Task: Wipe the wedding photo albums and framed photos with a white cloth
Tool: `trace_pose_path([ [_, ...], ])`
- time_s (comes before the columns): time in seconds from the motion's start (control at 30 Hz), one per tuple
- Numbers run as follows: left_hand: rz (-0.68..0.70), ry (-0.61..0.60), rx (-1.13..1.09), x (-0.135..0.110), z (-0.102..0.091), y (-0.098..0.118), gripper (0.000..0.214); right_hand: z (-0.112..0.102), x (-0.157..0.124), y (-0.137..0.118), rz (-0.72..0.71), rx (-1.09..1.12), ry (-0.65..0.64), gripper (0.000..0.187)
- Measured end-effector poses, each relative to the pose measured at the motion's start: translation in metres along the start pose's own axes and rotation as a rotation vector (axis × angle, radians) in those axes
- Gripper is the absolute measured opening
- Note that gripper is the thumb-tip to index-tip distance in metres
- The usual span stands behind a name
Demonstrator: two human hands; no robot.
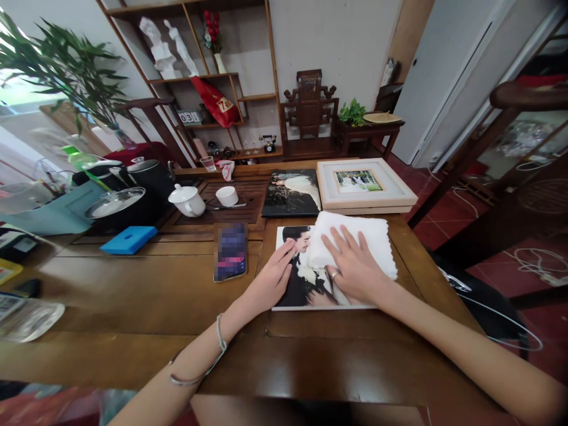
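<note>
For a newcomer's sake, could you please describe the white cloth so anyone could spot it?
On the table, find the photo under the left hand. The cloth lies over its upper right, partly under the right hand. Its scallop-edged white fabric sets it apart from the flat photo and the frame behind.

silvery bangle (220, 335), apparently silver ring (335, 274)

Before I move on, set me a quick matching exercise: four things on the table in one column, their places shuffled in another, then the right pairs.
Things:
1. White cloth
2. Phone
3. White teapot
4. Framed picture

Places:
A. Beside the small white cup
B. Between the blue box and the left hand
C. Right of the dark photo panel
D. Under the right hand

Pairs: 1-D, 2-B, 3-A, 4-C
</note>
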State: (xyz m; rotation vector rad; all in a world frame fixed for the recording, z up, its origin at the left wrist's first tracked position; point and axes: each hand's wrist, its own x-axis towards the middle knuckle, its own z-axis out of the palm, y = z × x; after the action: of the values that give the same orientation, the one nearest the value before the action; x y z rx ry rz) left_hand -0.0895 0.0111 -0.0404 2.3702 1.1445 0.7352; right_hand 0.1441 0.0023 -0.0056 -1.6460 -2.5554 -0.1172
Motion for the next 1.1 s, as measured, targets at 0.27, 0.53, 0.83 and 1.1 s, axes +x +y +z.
trace_pose_path([
  [0.27, -0.024, -0.017, -0.006, 0.000, -0.004, 0.003, 0.047, -0.015, -0.068, -0.070, -0.272, 0.018, 0.029, 0.078],
  [0.53, 0.004, 0.001, -0.008, 0.000, -0.001, 0.002, 0.047, -0.004, -0.004, 0.000, -0.091, 0.064, -0.002, 0.066],
  [0.83, 0.007, -0.001, -0.003, 0.000, -0.001, 0.001, 0.047, -0.013, -0.017, -0.017, -0.132, 0.089, -0.054, 0.066],
  [1.1, 0.011, -0.015, -0.031, 0.000, -0.003, 0.001, 0.046, -0.022, -0.063, -0.063, -0.291, 0.183, -0.077, 0.072],
])
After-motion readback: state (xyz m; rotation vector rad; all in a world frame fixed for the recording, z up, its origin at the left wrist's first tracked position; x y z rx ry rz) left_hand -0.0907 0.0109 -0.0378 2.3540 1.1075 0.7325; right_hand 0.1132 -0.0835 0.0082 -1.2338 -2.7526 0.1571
